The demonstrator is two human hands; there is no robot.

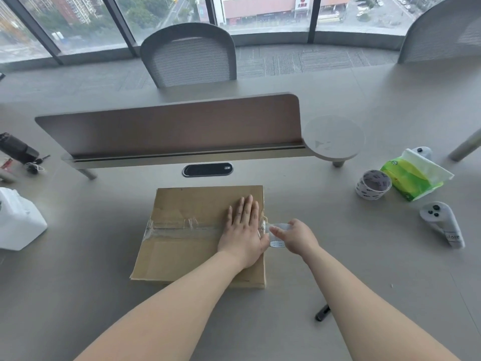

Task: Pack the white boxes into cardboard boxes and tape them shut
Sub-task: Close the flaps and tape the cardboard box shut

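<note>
A flat brown cardboard box (187,204) lies closed on the grey desk in front of me. A strip of clear tape (182,227) runs along its middle seam from the left edge to the right. My left hand (243,230) lies flat, fingers spread, on the box's right part over the tape. Just off the box's right edge, my right hand (296,237) grips a clear tape roll (277,234); the tape stretches from it to the box edge. No white boxes show here.
A second tape roll (373,184) and a green tissue pack (413,175) sit at the right, with two white controllers (442,224). A white container (18,220) stands at the left. A black pen (322,312) lies near my right forearm. A desk divider (169,128) rises behind the box.
</note>
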